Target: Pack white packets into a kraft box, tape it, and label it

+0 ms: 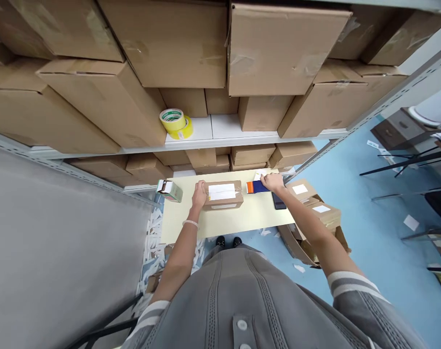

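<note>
- Left hand is against the left end of a small cardboard box. The fingers are bent over its top edge, but the view is too small to tell whether they grip or only rest.
- The box lies flat near the middle of the pale yellow surface, with a white label on its top face.
- Right hand is on the right end of a blue-and-orange tool, fingers closed down over it. The tool lies on the surface just right of the box, orange end toward the box and not touching it.
- A dark phone lies flat just beside the tool, on the near side, at the right edge of the surface.
- A small green-and-white carton sits at the far left corner of the surface.
- There is a pale band on the left wrist.
- Yellow tape rolls sit on the white shelf above, between large cartons.
- Labelled parcels are stacked right of the surface.
- Paper scraps litter the floor at left.
</note>
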Motion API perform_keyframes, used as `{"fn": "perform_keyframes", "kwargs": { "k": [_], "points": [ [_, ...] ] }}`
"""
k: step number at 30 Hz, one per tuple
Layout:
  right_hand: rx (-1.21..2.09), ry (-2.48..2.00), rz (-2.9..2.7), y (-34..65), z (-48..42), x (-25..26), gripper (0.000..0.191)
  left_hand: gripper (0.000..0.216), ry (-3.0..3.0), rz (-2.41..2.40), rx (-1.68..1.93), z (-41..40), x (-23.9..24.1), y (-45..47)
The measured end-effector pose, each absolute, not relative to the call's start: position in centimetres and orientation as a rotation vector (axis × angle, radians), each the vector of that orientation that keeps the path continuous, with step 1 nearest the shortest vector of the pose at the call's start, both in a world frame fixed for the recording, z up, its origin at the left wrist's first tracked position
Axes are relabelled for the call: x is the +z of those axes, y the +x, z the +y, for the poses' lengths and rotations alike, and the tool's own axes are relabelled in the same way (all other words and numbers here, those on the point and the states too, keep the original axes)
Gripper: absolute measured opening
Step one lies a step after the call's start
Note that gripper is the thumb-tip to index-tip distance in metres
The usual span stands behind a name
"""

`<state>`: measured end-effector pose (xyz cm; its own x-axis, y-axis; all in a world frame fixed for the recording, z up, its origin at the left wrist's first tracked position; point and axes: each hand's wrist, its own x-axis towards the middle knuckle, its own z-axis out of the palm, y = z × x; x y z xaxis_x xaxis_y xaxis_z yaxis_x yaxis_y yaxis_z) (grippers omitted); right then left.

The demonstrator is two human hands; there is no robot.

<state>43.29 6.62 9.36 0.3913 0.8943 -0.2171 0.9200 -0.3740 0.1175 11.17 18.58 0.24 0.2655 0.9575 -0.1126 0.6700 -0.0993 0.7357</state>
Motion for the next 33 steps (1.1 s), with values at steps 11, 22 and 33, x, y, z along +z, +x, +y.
{"fn": "perform_keyframes", "kwargs": {
  "k": [11, 22, 33],
  "points": [
    [-0.349, 2.487, 1.611, 39.9, 11.0, 9.0, 0.042, 0.030, 1.816, 1.456, 0.661, 18.7, -0.9, 11.7],
    [-0.718, 2.789, 0.912, 39.6, 3.8, 3.5, 0.047, 0.027, 1.796, 1.378, 0.724, 18.9, -1.3, 11.3],
    [-0.847, 2.790, 1.095, 34.6, -1.1, -1.9, 0.030, 0.032, 1.836, 1.445, 0.630, 18.5, -0.4, 11.2]
  ]
}}
